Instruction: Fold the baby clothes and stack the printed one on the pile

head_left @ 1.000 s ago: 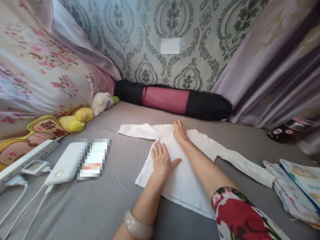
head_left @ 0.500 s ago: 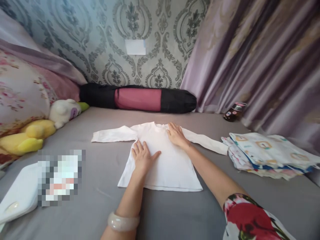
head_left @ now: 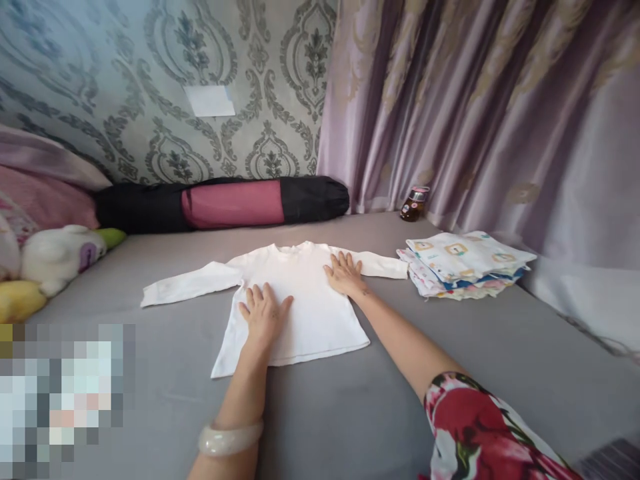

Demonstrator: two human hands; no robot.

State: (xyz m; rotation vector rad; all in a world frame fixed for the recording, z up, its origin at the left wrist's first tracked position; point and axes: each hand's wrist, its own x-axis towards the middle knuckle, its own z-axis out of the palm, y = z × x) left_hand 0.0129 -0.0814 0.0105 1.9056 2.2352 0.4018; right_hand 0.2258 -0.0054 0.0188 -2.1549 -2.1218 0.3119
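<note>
Grey sheet [head_left: 325, 427] lies beneath the white shirt [head_left: 305, 333], which is flat, sleeves outstretched. Left hand [head_left: 263, 315] and right hand [head_left: 345, 273] rest on its body, fingers spread; light, even palm pressure should smooth it without dragging. Beyond is a roll [head_left: 235, 203]; folded cloths [head_left: 465, 257] crowd one cuff and could snag; a jar [head_left: 413, 204] stands farther back.

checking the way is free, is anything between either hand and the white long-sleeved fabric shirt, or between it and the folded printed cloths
Nothing visible: the bare left hand and bare right hand both lie on the white long-sleeved fabric shirt, whose cuff reaches the stack of folded printed cloths.
</note>
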